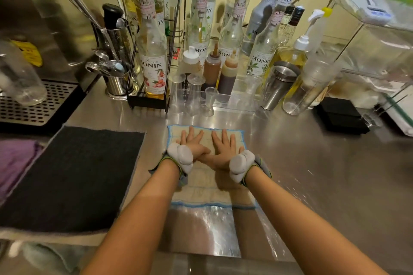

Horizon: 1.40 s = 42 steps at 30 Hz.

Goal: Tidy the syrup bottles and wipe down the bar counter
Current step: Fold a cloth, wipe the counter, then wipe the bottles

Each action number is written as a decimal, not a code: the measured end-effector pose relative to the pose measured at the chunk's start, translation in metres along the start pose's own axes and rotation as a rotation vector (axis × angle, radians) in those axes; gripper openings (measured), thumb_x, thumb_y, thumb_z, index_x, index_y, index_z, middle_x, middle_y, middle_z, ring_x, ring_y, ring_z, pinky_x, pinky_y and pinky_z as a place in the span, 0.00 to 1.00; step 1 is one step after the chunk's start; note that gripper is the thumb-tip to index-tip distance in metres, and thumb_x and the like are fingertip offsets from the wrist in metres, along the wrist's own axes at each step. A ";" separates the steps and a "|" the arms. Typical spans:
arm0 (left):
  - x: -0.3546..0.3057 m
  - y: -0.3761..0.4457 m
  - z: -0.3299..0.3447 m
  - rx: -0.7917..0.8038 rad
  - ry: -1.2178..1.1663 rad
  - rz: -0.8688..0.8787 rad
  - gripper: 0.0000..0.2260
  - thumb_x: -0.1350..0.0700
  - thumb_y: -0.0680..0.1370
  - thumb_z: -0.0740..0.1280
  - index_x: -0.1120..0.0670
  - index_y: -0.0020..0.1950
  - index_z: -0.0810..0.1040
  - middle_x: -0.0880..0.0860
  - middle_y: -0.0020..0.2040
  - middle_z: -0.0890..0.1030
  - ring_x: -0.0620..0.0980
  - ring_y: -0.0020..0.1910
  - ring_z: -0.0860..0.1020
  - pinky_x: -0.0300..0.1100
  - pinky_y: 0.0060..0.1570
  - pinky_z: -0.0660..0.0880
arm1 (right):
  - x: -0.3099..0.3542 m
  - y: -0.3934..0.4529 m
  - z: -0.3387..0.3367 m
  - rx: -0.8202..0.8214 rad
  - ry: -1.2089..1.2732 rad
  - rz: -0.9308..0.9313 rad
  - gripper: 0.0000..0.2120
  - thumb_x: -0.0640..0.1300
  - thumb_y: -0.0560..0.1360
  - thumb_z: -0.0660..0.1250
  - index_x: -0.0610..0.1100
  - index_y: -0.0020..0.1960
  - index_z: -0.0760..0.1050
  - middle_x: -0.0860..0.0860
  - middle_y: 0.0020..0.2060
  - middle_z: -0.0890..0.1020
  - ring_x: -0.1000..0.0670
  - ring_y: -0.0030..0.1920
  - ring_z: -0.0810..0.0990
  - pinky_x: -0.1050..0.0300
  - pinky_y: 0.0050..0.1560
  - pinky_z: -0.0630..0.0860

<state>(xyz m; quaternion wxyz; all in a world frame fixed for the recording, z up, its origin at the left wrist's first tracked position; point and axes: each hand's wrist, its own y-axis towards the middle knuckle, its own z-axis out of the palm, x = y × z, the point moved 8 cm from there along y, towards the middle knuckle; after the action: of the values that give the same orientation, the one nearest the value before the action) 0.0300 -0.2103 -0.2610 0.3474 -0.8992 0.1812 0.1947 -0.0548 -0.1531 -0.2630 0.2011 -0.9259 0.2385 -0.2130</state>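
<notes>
Cloth (206,183) flat beneath both hands.

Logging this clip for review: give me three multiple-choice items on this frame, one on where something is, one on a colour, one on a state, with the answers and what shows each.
1. Where does the cloth lie?
A. on the steel counter, in front of the syrup bottles
B. on the black mat
C. in the wire rack

2. What colour is the cloth's edging?
A. red
B. blue
C. black

3. How are the hands on the cloth?
A. both pinch a corner
B. one lifts it
C. both press flat with straight fingers

Answers:
1 A: the cloth lies on bare steel, to the right of the black mat.
2 B: a blue border runs round the beige cloth.
3 C: the left hand and right hand lie spread on it, thumbs overlapping.
</notes>
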 end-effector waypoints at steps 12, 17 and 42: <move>0.054 0.013 -0.065 -0.397 -0.539 -0.162 0.22 0.66 0.74 0.64 0.57 0.68 0.74 0.58 0.72 0.67 0.60 0.71 0.67 0.47 0.72 0.65 | -0.046 0.017 -0.069 -0.126 0.261 0.181 0.20 0.43 0.78 0.61 0.41 0.69 0.69 0.44 0.66 0.74 0.43 0.68 0.71 0.54 0.69 0.64; 0.060 0.019 -0.058 -0.314 -0.657 -0.193 0.24 0.66 0.73 0.67 0.60 0.69 0.71 0.60 0.66 0.75 0.59 0.64 0.75 0.46 0.64 0.72 | -0.056 0.016 -0.062 -0.185 0.444 0.216 0.16 0.46 0.77 0.62 0.42 0.33 0.65 0.47 0.31 0.70 0.50 0.32 0.68 0.59 0.32 0.62; -0.024 -0.061 -0.158 -0.476 -0.770 0.215 0.07 0.55 0.72 0.72 0.59 0.43 0.82 0.56 0.39 0.78 0.50 0.42 0.74 0.45 0.47 0.75 | -0.023 -0.057 -0.185 -0.412 0.687 0.034 0.17 0.39 0.71 0.72 0.44 0.29 0.67 0.49 0.27 0.71 0.53 0.28 0.69 0.62 0.31 0.65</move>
<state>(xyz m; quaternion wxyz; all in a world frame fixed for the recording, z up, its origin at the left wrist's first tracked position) 0.0733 -0.2730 -0.1078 0.1512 -0.7923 0.0814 0.5855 -0.1436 -0.1452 -0.0901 -0.0765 -0.8177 0.3448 -0.4545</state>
